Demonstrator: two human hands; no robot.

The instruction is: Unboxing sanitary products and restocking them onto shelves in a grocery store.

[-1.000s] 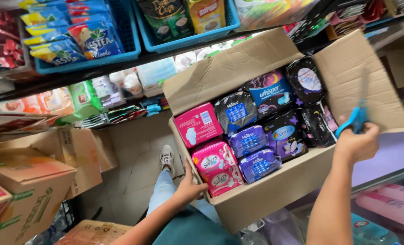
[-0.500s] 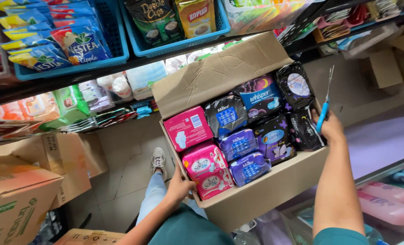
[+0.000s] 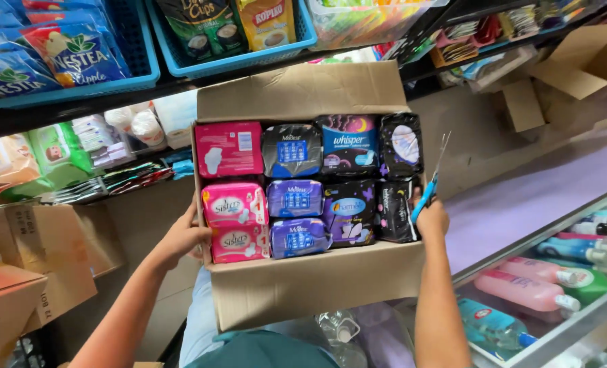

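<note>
An open cardboard box (image 3: 303, 286) rests against my lap, packed with several pink, purple, blue and black soft packets (image 3: 297, 197). My left hand (image 3: 184, 235) grips the box's left wall beside the pink packets. My right hand (image 3: 431, 218) presses the box's right wall while holding blue-handled scissors (image 3: 427, 184), blades pointing up. The far flap (image 3: 297, 88) of the box stands open toward the shelves.
Shelves ahead carry blue baskets (image 3: 235, 58) of drink sachets and wrapped goods. Brown cartons (image 3: 38, 252) stand at the left, another open carton (image 3: 583, 61) at the upper right. A glass counter (image 3: 555, 286) with bottles inside lies at the right.
The box has swung level and closer to me, its right flap folded down out of sight. My right hand with the scissors moved from the flap to the box's right wall.
</note>
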